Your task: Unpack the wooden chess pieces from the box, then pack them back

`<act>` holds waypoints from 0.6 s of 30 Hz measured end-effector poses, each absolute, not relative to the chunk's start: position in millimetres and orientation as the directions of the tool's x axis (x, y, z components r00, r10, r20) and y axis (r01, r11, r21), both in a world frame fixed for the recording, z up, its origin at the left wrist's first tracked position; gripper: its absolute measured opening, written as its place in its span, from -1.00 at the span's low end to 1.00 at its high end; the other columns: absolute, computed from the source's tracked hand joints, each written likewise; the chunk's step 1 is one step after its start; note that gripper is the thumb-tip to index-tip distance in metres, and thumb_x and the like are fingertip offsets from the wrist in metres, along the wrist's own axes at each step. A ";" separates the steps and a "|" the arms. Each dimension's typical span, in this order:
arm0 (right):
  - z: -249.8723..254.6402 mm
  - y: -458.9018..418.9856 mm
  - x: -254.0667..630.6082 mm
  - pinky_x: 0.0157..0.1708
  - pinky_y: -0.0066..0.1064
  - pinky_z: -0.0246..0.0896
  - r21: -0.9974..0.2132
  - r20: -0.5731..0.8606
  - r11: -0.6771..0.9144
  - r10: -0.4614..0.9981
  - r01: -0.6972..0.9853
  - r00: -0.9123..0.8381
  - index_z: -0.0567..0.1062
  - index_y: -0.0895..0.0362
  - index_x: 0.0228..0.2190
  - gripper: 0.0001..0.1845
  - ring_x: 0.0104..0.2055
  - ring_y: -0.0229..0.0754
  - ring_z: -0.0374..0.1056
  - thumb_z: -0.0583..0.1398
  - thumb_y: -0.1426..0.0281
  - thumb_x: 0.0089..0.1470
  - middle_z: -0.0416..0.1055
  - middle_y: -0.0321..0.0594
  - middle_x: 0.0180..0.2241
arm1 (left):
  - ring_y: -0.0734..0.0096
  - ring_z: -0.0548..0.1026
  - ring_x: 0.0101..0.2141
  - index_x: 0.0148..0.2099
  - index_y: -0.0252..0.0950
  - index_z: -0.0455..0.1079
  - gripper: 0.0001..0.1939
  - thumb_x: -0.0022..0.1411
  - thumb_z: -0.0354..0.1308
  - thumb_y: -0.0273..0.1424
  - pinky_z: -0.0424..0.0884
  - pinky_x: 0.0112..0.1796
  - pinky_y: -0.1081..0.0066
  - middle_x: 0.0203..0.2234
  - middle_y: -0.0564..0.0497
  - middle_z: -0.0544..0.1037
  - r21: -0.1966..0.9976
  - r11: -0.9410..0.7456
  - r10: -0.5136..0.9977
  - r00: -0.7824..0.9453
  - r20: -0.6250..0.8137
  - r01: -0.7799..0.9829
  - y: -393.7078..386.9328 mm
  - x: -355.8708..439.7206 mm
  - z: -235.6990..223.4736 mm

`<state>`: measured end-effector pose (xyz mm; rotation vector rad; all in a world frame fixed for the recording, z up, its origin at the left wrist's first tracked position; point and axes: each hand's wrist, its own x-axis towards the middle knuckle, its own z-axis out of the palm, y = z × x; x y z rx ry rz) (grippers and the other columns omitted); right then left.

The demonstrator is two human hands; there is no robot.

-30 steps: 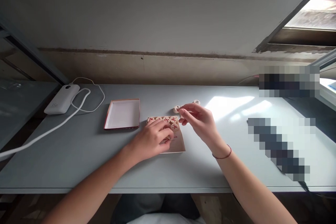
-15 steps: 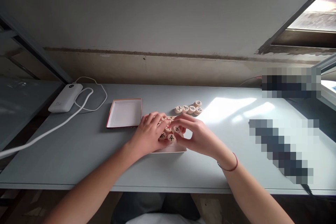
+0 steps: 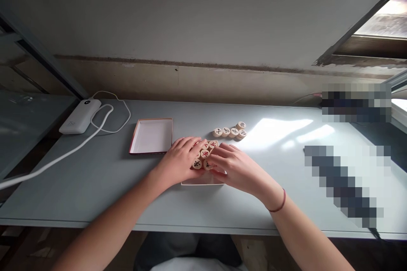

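Note:
A shallow box lies on the grey table and holds several round wooden chess pieces with red and black characters. My left hand rests on the pieces from the left, fingers stretched over them. From the right my right hand lies flat with its fingertips on the pieces. Both hands cover most of the box. A short row of several more pieces sits on the table just behind the box, untouched.
The empty box lid lies left of the box. A white power bank with a white cable sits at the far left. Blurred-out items lie at the right. Sunlight falls on the table's right part.
My right hand came down from the loose pieces behind the box and now lies on the pieces in the box. The left hand stayed on them. The row behind the box now shows fully.

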<state>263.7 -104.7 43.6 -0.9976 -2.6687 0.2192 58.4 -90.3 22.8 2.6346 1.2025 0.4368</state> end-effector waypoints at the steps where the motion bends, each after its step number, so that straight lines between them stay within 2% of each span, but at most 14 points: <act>1: 41.8 -103.9 263.5 -0.24 -0.27 0.27 -0.235 0.224 0.755 0.655 0.612 -0.722 0.44 0.09 -0.38 -0.93 -0.24 -0.12 0.31 0.17 0.48 0.13 0.43 -0.19 -0.33 | 0.06 0.31 0.14 0.25 -0.29 0.18 -0.35 0.15 0.22 -0.22 0.25 0.14 0.10 0.15 -0.18 0.37 0.312 -0.646 0.760 0.624 0.181 0.697 -90.3 58.3 22.9; 7: 34.7 -103.4 258.2 -0.20 -0.24 0.28 -0.214 0.267 0.775 0.632 0.595 -0.727 0.44 0.11 -0.39 -0.91 -0.22 -0.11 0.32 0.16 0.43 0.17 0.44 -0.16 -0.32 | 0.05 0.33 0.11 0.24 -0.23 0.18 -0.35 0.14 0.24 -0.21 0.25 0.13 0.07 0.13 -0.17 0.38 0.322 -0.648 0.758 0.626 0.183 0.690 -90.5 58.4 22.7; 12: 45.3 -96.4 269.2 -0.29 -0.29 0.27 -0.326 0.311 0.741 0.670 0.586 -0.674 0.47 0.09 -0.39 -0.85 -0.29 -0.14 0.32 0.19 0.29 0.17 0.43 -0.17 -0.37 | 0.01 0.31 0.13 0.25 -0.23 0.19 -0.30 0.10 0.28 -0.22 0.24 0.13 0.04 0.15 -0.19 0.35 0.335 -0.645 0.758 0.630 0.169 0.687 -89.5 57.1 22.7; 15: 44.3 -77.0 289.7 -0.32 -0.30 0.26 -0.390 0.408 0.572 0.810 0.722 -0.421 0.50 0.08 -0.30 -0.79 -0.31 -0.15 0.35 0.13 0.24 0.20 0.44 -0.14 -0.30 | -0.03 0.27 0.15 0.26 -0.20 0.18 -0.28 0.11 0.26 -0.12 0.17 0.15 -0.05 0.17 -0.20 0.32 0.337 -0.647 0.755 0.635 0.161 0.684 -90.6 57.9 23.1; 18: 31.1 -50.9 309.5 -0.40 -0.29 0.22 -0.418 0.410 0.214 0.912 0.883 -0.027 0.50 0.11 -0.18 -0.69 -0.38 -0.15 0.34 0.10 0.21 0.16 0.43 -0.05 -0.17 | -0.05 0.25 0.17 0.28 -0.18 0.17 -0.27 0.12 0.24 -0.08 0.12 0.16 -0.11 0.18 -0.21 0.30 0.327 -0.629 0.771 0.621 0.143 0.706 -93.5 62.5 22.8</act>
